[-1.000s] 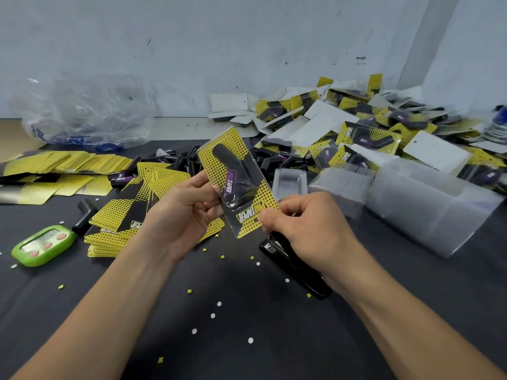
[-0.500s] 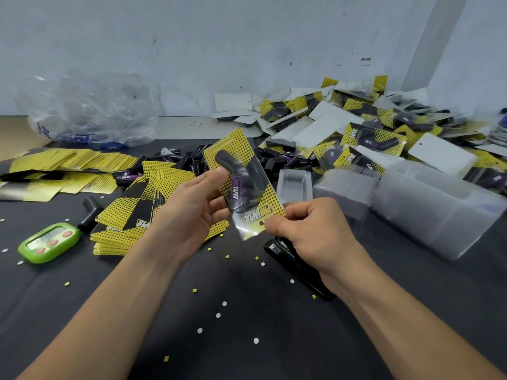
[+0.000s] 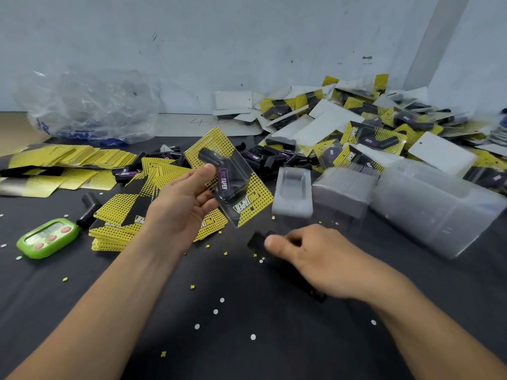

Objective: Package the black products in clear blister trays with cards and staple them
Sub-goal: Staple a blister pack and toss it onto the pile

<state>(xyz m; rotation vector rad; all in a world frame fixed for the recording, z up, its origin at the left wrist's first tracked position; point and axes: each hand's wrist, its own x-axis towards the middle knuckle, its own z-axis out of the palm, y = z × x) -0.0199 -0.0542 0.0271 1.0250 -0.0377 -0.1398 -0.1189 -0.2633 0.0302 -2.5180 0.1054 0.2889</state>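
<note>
The right hand (image 3: 323,259) has let go of the filled blister pack (image 3: 233,185) and dropped onto the black stapler (image 3: 256,239) mid-worktop. Its fingers curl over it, but blur hides whether it grips. The left hand (image 3: 181,207) alone now pinches the pack above the loose cards (image 3: 120,212), so stapling likely comes next. A grey wall (image 3: 247,50) backs the dark worktop (image 3: 247,352), with finished packs (image 3: 378,138) heaped at its far right corner.

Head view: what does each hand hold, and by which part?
Left hand grips the blister pack by one long edge, thumb over the blister. Right hand curls at the stapler; blur hides any grip.
</note>
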